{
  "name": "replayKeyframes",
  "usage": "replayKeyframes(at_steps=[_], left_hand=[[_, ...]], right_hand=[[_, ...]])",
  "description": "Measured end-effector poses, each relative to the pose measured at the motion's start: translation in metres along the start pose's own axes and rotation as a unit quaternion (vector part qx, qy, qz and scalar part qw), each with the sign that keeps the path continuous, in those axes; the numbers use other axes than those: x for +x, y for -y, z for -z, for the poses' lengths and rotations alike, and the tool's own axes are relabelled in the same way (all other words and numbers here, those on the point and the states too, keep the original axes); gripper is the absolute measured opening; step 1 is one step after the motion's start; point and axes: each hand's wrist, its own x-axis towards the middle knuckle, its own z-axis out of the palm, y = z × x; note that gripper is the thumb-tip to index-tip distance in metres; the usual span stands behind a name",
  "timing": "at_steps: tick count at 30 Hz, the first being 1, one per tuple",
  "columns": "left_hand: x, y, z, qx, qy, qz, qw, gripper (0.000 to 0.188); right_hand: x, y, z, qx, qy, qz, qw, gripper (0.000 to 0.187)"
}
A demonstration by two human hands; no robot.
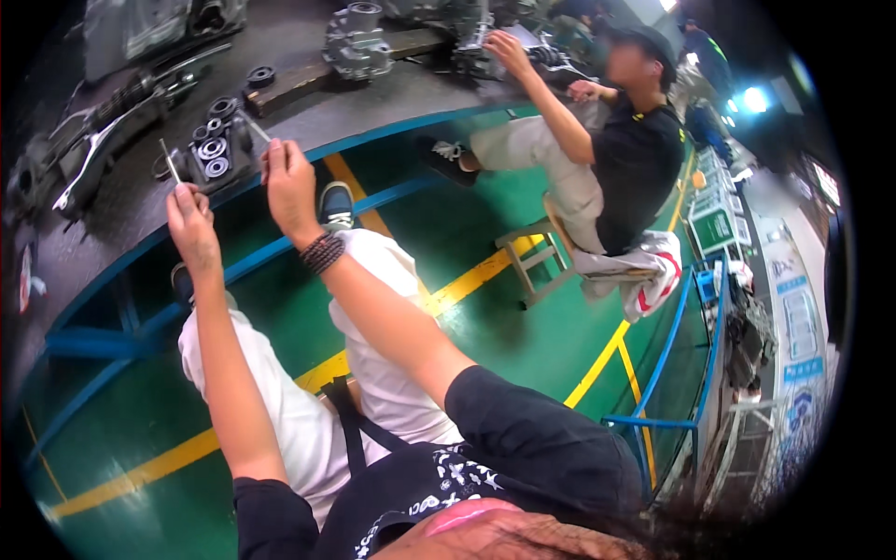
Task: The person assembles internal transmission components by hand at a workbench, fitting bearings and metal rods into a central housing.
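Observation:
My left hand point(193, 222) is closed around the lower end of a thin metal rod point(169, 161) that points up over the workbench. In my right hand point(291, 183) is another slim, light-coloured rod point(254, 126), held between the fingers and slanting up to the left. What kind of tools these are, I cannot make out. Between the two rods, near the bench's front edge, sits a dark metal part with several round rings like bearings point(215, 149). Both rods appear close to it; whether either touches it, I cannot tell.
The dark workbench point(121, 229) has a blue edge and carries a long metal assembly point(117, 126), a gear housing point(357, 45) and a wooden bar point(289, 89). To my right a co-worker point(639, 140) sits on a stool point(541, 261). A blue rail point(677, 345) stands farther right.

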Motion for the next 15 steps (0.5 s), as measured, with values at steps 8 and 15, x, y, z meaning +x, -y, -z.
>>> replayKeyframes(at_steps=[8,15], left_hand=[[-0.002,-0.001,-0.004,0.015,-0.018,0.027,0.999,0.030],[-0.002,0.007,-0.012,0.030,-0.026,0.075,0.996,0.031]], right_hand=[[0.010,-0.003,0.002,0.149,0.031,-0.024,0.988,0.035],[0.021,-0.032,0.006,0.008,0.024,0.017,1.000,0.032]])
